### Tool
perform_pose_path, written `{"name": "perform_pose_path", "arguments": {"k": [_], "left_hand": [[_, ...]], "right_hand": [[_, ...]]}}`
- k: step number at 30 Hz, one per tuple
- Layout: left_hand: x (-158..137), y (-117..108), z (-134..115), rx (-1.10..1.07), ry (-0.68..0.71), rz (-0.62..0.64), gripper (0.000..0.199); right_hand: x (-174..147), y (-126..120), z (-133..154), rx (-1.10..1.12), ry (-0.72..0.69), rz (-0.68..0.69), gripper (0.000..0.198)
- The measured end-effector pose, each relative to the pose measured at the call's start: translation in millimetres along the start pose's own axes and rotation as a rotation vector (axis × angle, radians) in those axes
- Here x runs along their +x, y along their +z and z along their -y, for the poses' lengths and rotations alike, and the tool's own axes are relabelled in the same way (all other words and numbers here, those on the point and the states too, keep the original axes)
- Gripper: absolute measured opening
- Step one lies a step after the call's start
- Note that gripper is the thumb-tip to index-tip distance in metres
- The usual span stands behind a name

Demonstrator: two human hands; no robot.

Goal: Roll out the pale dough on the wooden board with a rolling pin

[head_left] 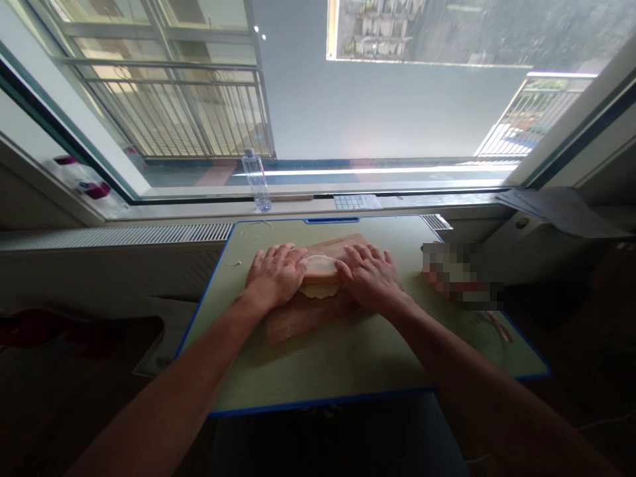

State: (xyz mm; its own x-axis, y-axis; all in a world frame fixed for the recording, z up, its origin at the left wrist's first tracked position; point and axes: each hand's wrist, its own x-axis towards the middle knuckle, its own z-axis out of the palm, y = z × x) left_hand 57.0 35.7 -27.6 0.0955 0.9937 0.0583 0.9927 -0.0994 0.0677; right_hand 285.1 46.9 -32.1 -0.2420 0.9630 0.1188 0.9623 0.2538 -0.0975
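A rolling pin (320,279) of light wood lies across a sheet of dough (318,291). The dough rests on a wooden cutting board (293,326) that sits askew on the table, and part of it shows on both sides of the pin. My left hand (278,273) lies palm down over the pin's left end, fingers stretched forward. Over the right end, my right hand (370,271) is placed the same way with its fingers slightly spread. Both thumbs point inward along the pin. My palms hide its ends.
The pale green table (318,371) has a blue edge. A pixelated object (460,275) lies at its right side, near a strap (499,326). Small dough scraps (237,264) are at the left. A plastic bottle (257,180) stands on the window sill, with papers (551,209) at right.
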Motion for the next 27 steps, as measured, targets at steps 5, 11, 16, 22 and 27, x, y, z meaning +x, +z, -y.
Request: {"name": "perform_pose_path", "arguments": {"k": [5, 11, 16, 22, 27], "left_hand": [[-8, -2, -4, 0.008, -0.012, -0.004, 0.06], [-16, -2, -6, 0.008, -0.016, -0.017, 0.06], [-23, 1, -6, 0.0, -0.018, -0.046, 0.059], [-34, 2, -8, -0.004, -0.001, -0.064, 0.06], [-43, 9, -7, -0.008, 0.035, -0.138, 0.06]], "right_hand": [[-8, 0, 2, 0.03, 0.013, 0.007, 0.067], [-17, 0, 4, 0.037, 0.02, -0.006, 0.069], [-25, -1, 6, 0.032, 0.02, -0.005, 0.071], [-35, -2, 8, 0.036, 0.033, 0.01, 0.073], [-45, 0, 10, 0.037, 0.036, -0.008, 0.073]]}}
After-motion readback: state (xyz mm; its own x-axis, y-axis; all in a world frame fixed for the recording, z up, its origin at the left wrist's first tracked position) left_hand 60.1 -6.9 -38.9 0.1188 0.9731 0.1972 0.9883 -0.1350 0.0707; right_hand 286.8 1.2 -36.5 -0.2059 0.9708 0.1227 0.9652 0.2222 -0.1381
